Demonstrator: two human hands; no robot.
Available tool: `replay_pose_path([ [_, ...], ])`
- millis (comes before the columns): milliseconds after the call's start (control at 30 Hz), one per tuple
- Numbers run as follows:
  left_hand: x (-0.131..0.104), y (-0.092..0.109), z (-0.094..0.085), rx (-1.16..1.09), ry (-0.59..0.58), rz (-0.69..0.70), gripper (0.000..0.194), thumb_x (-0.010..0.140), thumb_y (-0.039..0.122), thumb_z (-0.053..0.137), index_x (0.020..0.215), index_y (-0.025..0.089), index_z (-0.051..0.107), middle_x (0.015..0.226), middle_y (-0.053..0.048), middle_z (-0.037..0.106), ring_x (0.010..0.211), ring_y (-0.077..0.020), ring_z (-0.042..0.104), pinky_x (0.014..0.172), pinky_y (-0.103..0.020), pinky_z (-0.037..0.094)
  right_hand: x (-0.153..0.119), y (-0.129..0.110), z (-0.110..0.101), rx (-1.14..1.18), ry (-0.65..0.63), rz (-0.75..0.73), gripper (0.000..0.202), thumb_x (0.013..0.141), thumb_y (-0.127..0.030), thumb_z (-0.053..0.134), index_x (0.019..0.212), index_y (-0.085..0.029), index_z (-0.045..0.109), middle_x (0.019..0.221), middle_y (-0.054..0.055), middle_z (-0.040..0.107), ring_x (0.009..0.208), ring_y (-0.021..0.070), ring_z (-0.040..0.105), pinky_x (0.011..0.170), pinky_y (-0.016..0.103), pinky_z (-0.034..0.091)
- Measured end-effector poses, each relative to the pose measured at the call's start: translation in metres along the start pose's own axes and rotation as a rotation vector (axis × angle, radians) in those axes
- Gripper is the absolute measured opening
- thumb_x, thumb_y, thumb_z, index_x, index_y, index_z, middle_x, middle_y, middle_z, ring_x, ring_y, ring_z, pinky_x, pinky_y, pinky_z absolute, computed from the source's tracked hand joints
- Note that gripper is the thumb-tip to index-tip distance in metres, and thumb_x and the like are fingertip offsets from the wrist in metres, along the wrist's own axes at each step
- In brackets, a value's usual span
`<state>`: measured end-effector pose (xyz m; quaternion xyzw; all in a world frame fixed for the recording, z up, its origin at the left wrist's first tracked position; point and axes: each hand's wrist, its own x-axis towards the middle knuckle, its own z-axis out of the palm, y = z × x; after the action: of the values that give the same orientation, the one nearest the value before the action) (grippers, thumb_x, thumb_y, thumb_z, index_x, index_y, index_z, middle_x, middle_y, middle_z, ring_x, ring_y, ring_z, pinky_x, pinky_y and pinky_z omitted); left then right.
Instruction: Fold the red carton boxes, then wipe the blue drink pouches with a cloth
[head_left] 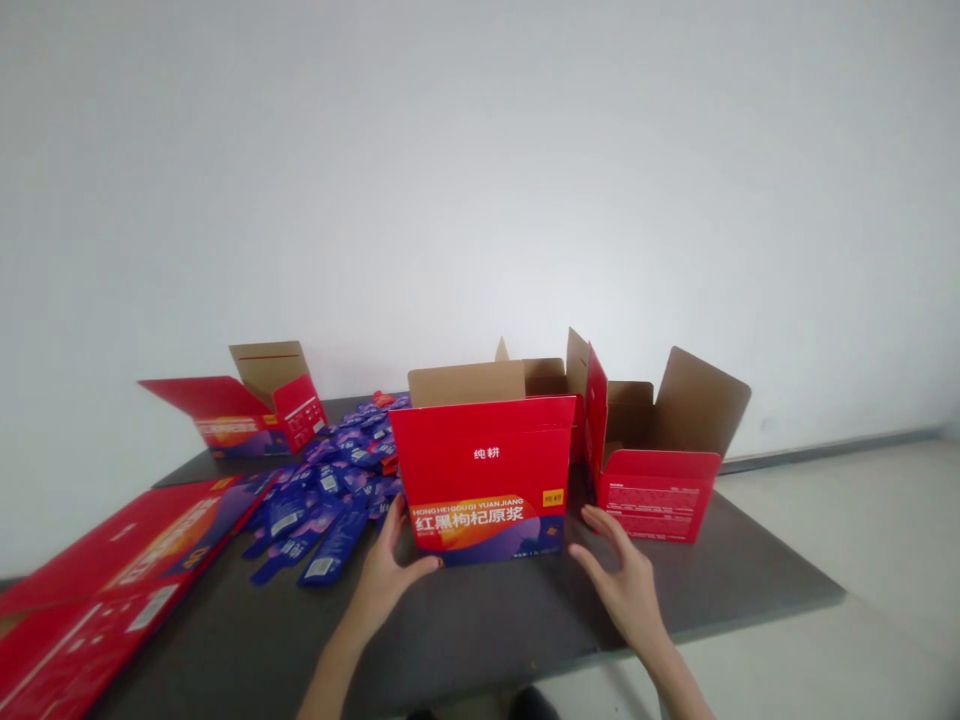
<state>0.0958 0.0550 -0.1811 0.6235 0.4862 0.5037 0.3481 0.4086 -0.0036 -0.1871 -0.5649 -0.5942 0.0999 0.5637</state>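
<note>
A red carton [484,455] printed with an orange and purple band stands upright on the dark table, its top flaps raised. My left hand [388,570] is at the carton's lower left corner, fingers along the left edge and thumb spread in front of the bottom edge; whether it presses on the card is hard to tell. Off the lower right corner, my right hand [621,575] is open, thumb and fingers apart, with nothing in it. A second open red carton [660,495] stands just beyond my right hand.
Left of the middle lies a heap of purple-blue small packs [330,500]. Flattened red cartons [127,570] cover the table's [300,640] left side. Another open carton [247,425] stands at the back left, and more raised flaps [545,376] show behind the middle carton. A white wall [480,180] rises behind.
</note>
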Motion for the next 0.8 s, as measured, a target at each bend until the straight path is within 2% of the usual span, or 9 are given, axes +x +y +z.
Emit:
replay_pose_path([
  [133,-0.027,-0.016,-0.015,0.085,0.088,0.012,0.074,0.07,0.039,0.067,0.133,0.024,0.032,0.137,-0.01,0.042,0.126,-0.0259,0.037,0.105,-0.042,0.03,-0.029,0.006,-0.043,-0.082,0.067,-0.011,0.024,0.075,-0.043,0.059,0.083,-0.021,0.064,0.085,0.004,0.068,0.079,0.0214,0.065,0.075,0.032,0.052],
  [233,-0.041,-0.008,-0.025,0.189,0.167,0.032,0.055,0.076,0.041,0.061,0.126,0.026,0.043,0.128,-0.006,0.052,0.123,-0.0238,0.043,0.105,-0.042,0.03,-0.019,0.02,-0.083,-0.098,0.325,0.053,0.031,0.074,-0.045,0.06,0.093,-0.021,0.062,0.092,0.005,0.067,0.087,0.0223,0.063,0.081,0.034,0.05],
  [300,-0.04,0.016,-0.028,0.293,0.22,0.116,0.049,0.076,0.042,0.06,0.121,0.027,0.048,0.126,-0.005,0.053,0.121,-0.0238,0.044,0.105,-0.042,0.03,0.003,0.032,-0.109,-0.049,0.467,0.06,0.049,0.07,-0.047,0.064,0.11,-0.02,0.055,0.105,0.008,0.063,0.097,0.0243,0.06,0.086,0.039,0.048],
  [367,-0.032,0.054,-0.028,0.433,0.279,0.277,0.049,0.076,0.042,0.061,0.122,0.029,0.048,0.127,-0.003,0.052,0.12,-0.024,0.045,0.105,-0.042,0.031,0.031,0.036,-0.132,-0.156,0.479,0.035,0.062,0.067,-0.052,0.065,0.117,-0.019,0.051,0.11,0.01,0.06,0.097,0.0266,0.06,0.084,0.043,0.048],
  [433,-0.016,0.1,-0.025,0.546,0.322,0.534,0.057,0.075,0.041,0.062,0.127,0.03,0.043,0.129,-0.002,0.049,0.121,-0.025,0.043,0.106,-0.042,0.028,0.059,0.027,-0.148,-0.365,0.466,-0.112,0.07,0.065,-0.055,0.065,0.124,-0.019,0.047,0.118,0.013,0.055,0.101,0.0291,0.057,0.087,0.047,0.045],
  [500,0.006,0.143,-0.02,0.622,0.292,0.696,0.07,0.071,0.043,0.066,0.133,0.028,0.036,0.135,-0.003,0.044,0.123,-0.0278,0.04,0.106,-0.043,0.027,0.084,0.004,-0.153,-0.582,0.391,-0.332,0.067,0.072,-0.053,0.06,0.128,-0.02,0.044,0.129,0.013,0.046,0.115,0.0315,0.046,0.095,0.049,0.037],
  [600,0.045,0.185,-0.012,0.762,0.127,0.675,0.096,0.058,0.046,0.074,0.139,0.026,0.026,0.132,-0.008,0.047,0.117,-0.0331,0.045,0.099,-0.047,0.034,0.114,-0.032,-0.14,-0.801,0.105,-0.572,0.059,0.077,-0.038,0.059,0.131,-0.024,0.04,0.133,0.01,0.044,0.119,0.0288,0.043,0.099,0.047,0.033],
  [700,0.076,0.195,-0.007,0.969,-0.026,0.534,0.093,0.058,0.043,0.074,0.137,0.024,0.029,0.117,-0.011,0.059,0.105,-0.0355,0.054,0.087,-0.051,0.042,0.135,-0.044,-0.117,-0.988,-0.237,-0.488,0.059,0.075,-0.029,0.062,0.13,-0.019,0.042,0.108,0.012,0.061,0.102,0.0269,0.056,0.088,0.04,0.042],
  [800,0.086,0.19,-0.007,1.072,-0.008,0.526,0.058,0.066,0.043,0.068,0.119,0.023,0.054,0.103,-0.009,0.065,0.093,-0.0325,0.06,0.081,-0.05,0.044,0.14,-0.033,-0.104,-1.071,-0.39,-0.304,0.03,0.08,-0.025,0.052,0.109,-0.019,0.057,0.083,0.008,0.067,0.077,0.0229,0.063,0.063,0.029,0.045],
])
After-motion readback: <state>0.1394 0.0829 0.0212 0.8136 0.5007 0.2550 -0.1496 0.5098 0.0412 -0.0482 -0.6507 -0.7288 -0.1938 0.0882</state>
